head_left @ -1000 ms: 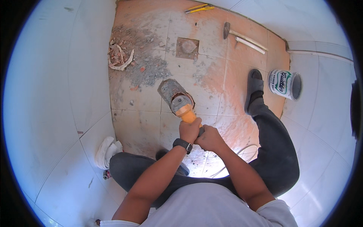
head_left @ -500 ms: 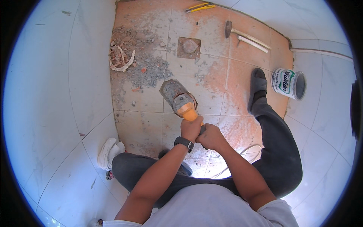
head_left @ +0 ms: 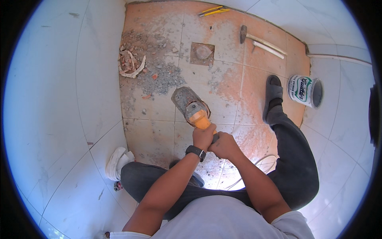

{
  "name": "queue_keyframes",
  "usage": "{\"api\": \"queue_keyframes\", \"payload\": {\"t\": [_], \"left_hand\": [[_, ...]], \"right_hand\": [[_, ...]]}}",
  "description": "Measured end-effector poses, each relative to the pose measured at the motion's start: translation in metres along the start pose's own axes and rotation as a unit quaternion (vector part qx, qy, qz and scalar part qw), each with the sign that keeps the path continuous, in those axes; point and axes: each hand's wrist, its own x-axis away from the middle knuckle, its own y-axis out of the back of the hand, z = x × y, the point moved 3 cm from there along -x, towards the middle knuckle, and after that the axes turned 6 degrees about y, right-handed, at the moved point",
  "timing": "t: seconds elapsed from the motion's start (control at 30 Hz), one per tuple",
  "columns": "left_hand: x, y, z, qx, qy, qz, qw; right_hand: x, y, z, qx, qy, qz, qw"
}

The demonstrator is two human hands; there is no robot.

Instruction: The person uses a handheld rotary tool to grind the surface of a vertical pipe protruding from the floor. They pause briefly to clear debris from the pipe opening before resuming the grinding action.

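Observation:
Both of my hands are closed on an angle grinder (head_left: 199,118) with an orange body and a grey head. My left hand (head_left: 203,137), below a black wristwatch, wraps round the body just behind the head. Close behind it, my right hand (head_left: 223,145) grips the dark rear end. The grinder's head sits over the near end of an oblong hole (head_left: 184,98) cut in the tiled floor (head_left: 153,131). Whether its disc touches the hole's edge cannot be made out, as the head covers it.
Grey and reddish rubble (head_left: 161,77) lies left of a square opening (head_left: 202,53). At the back are yellow-handled pliers (head_left: 215,11), a hammer (head_left: 260,39) and a white stick (head_left: 268,50). A paint can (head_left: 305,91) lies tipped at right, beside my sandalled foot (head_left: 273,93).
The whole view has shifted slightly, so the scene sits a little farther right and lower. My hands keep the same hold on the angle grinder over the hole.

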Motion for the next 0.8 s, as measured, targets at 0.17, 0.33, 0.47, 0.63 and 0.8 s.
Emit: {"api": "queue_keyframes", "payload": {"t": [0.17,0.33,0.47,0.63,0.8], "left_hand": [[-0.0035,-0.0004,0.0032,0.027,0.002,0.015,1.000],[-0.0077,-0.0013,0.0065,0.031,-0.005,0.012,0.999],[-0.0066,-0.0019,0.0052,0.035,0.007,0.017,0.999],[-0.0031,-0.0018,0.0009,0.028,0.013,0.010,0.999],[-0.0045,-0.0032,0.0016,0.024,0.015,0.008,1.000]], "right_hand": [[-0.0015,-0.0002,-0.0007,-0.007,-0.011,-0.006,1.000],[-0.0032,0.0004,0.0002,0.009,-0.012,-0.006,1.000],[-0.0025,0.0022,0.0020,0.014,-0.022,0.001,1.000],[-0.0011,0.0058,0.0062,0.018,-0.018,0.005,1.000],[-0.0012,0.0080,0.0067,0.018,-0.019,0.006,1.000]]}}
